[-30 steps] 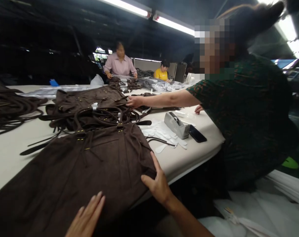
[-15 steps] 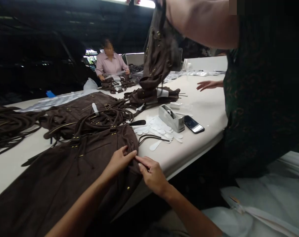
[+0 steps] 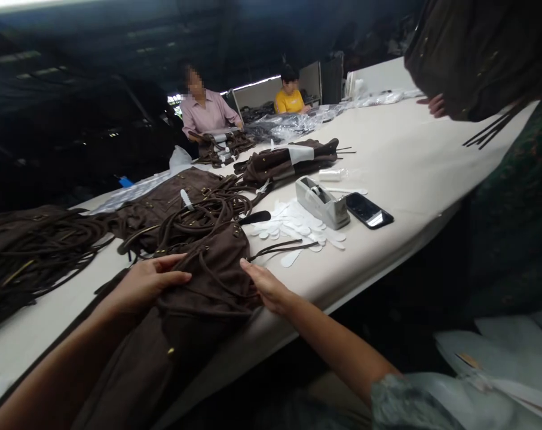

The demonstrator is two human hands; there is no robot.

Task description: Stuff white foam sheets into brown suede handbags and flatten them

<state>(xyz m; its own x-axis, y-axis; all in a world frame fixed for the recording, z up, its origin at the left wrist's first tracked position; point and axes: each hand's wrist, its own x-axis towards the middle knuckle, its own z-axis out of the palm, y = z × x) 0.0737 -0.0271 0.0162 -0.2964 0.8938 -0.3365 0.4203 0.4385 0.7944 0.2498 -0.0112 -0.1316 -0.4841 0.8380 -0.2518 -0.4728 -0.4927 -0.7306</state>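
A dark brown fabric bag (image 3: 210, 278) with cords and small brass studs lies at the near edge of the table, partly folded over. My left hand (image 3: 152, 280) grips the folded cloth on its left side, with the thumb on top. At the bag's right edge, my right hand (image 3: 266, 286) holds the cloth, thumb up and the other fingers partly hidden behind it. Thin dark cords (image 3: 282, 246) stick out just beyond my right hand. White tapered strips (image 3: 293, 224) lie in a loose pile behind it.
A grey tape dispenser (image 3: 322, 203) and a phone (image 3: 369, 210) rest on the white table (image 3: 414, 173). More brown bags (image 3: 37, 245) lie to the left and behind. Two people (image 3: 210, 113) are across the table; another person holds a brown bag (image 3: 477, 65) at the right.
My left hand has moved left and the bag's right part is now folded over. My right hand stays at its edge. The person at right has carried a bag away rightward.
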